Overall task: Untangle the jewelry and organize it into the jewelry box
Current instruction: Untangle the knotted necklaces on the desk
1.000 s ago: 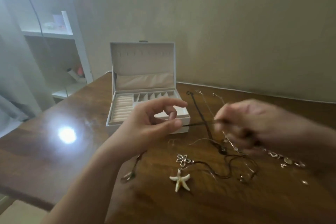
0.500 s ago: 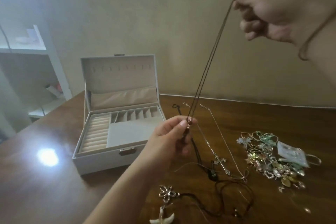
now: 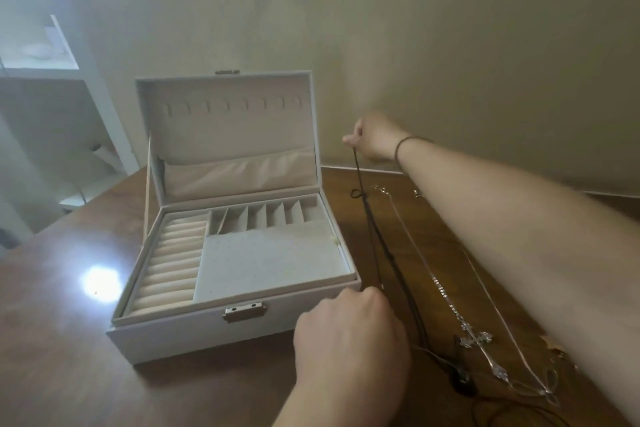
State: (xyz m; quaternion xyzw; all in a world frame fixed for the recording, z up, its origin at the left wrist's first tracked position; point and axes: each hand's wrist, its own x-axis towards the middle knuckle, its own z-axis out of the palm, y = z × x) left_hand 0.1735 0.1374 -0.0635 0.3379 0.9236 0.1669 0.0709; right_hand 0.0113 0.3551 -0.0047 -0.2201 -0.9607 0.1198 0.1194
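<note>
A white jewelry box (image 3: 180, 333) stands open on the wooden table, with ring rolls at its left, small compartments at the back and a flat pad. My right hand (image 3: 372, 139) reaches far across the table and pinches the top end of a thin dark cord necklace (image 3: 375, 236). The cord runs down to my left hand (image 3: 349, 333), which is closed on its lower end just right of the box front. A silver chain with a cross pendant (image 3: 476, 340) lies on the table to the right of the cord.
Another thin silver chain (image 3: 512, 333) and a dark cord with a pendant (image 3: 460, 383) lie near the table's front right. A white shelf unit (image 3: 69, 69) stands at the left. The wall (image 3: 450, 45) rises right behind the table.
My right hand has come down from high up and stretched forward over the table's far edge, pulling the cord out along the table. My left hand has dropped to beside the box.
</note>
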